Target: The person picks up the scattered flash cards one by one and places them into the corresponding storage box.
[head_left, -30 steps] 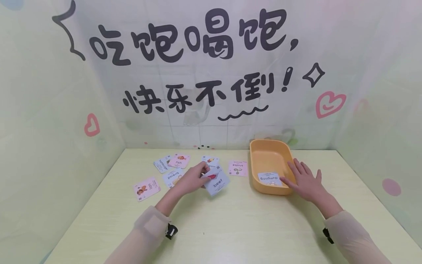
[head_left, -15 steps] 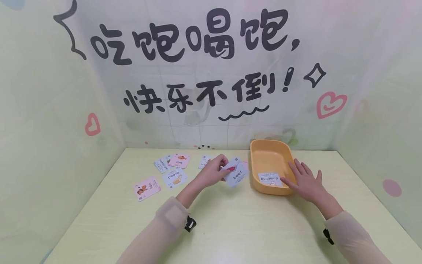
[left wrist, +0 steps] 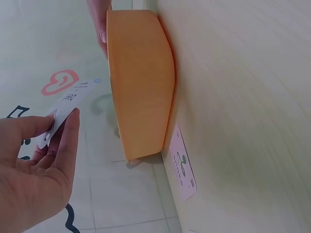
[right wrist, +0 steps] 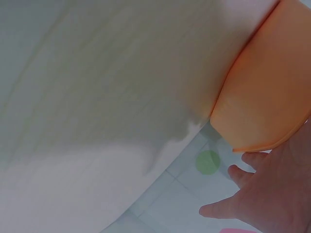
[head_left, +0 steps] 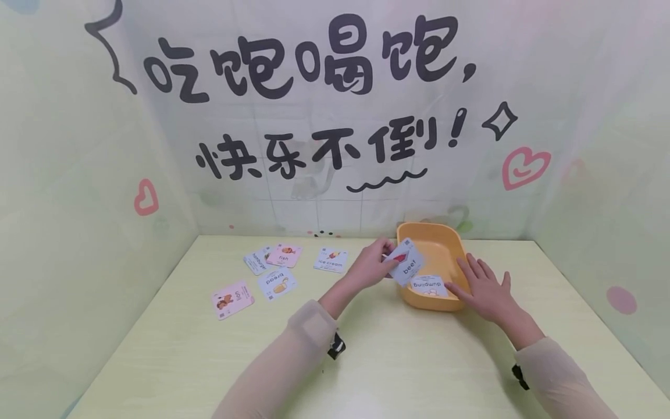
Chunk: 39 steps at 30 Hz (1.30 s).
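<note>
My left hand [head_left: 368, 266] pinches a blue-and-white "beef" picture card [head_left: 407, 265] between thumb and fingers. It holds the card tilted above the left rim of an orange bin [head_left: 426, 302]. Inside the bin lies a "dumpling" card [head_left: 430, 286], partly overlapped by the beef card in the head view. With fingers spread, my right hand [head_left: 488, 292] rests on the bin's right rim. A pink "snake" card [left wrist: 182, 165] lies on the table beside the bin in the left wrist view; in the head view the left hand hides it.
On the table's left lie the "lion" card [head_left: 232, 300], "bread" card [head_left: 277, 283], "fish" card [head_left: 285, 255] and "hamburger" card [head_left: 256, 261], the last partly under the fish. An "ice cream" card [head_left: 331, 259] lies nearer the middle. A printed curtain [head_left: 335, 215] stands behind the table.
My left hand has carried the beef card rightward from above the ice cream card to the bin's left rim. The ice cream and bread cards are uncovered. The right hand has stayed put.
</note>
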Available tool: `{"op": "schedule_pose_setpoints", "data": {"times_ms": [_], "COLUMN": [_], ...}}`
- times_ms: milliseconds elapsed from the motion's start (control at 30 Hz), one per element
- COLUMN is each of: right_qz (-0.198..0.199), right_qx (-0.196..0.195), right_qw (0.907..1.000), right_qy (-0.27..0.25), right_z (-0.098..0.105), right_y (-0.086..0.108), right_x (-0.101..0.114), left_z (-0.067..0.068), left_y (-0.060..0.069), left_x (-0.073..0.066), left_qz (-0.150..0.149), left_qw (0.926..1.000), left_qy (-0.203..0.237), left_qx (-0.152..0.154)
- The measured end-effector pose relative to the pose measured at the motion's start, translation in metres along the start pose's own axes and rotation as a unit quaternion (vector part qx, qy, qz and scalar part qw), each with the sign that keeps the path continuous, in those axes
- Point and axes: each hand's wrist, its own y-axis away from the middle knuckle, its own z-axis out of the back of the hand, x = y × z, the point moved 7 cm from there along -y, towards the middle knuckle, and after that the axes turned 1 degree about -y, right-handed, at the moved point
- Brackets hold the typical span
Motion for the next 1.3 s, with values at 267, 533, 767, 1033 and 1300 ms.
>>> {"op": "schedule_pose_setpoints", "data": {"times_ms": [267, 533, 767, 1033, 1300], "right_qz": [-0.001, 0.001, 0.002, 0.001, 0.002], "right_qx": [0.0, -0.003, -0.005, -0.01, -0.011], "right_qw": [1.0, 1.0, 1.0, 0.9999, 0.9999], "right_qy": [0.001, 0.005, 0.002, 0.004, 0.003], "right_z": [0.0, -0.001, 0.0, 0.0, -0.001], "right_y": [-0.001, -0.001, 0.0, 0.001, 0.0], "right_x": [-0.001, -0.002, -0.002, 0.0, -0.002], "left_z": [-0.022, -0.039, -0.05, -0.056, -0.052], "left_y": [-0.015, -0.023, -0.026, -0.028, -0.027], "left_x": [-0.01, -0.01, -0.007, -0.007, -0.004], "left_qz": [0.0, -0.005, 0.016, 0.016, 0.007], "left_qw": [0.9999, 0.9993, 0.9988, 0.9967, 0.9942], "left_qy": [-0.016, -0.038, -0.045, -0.075, -0.103], "left_qx": [-0.003, 0.003, 0.013, 0.028, 0.03]}}
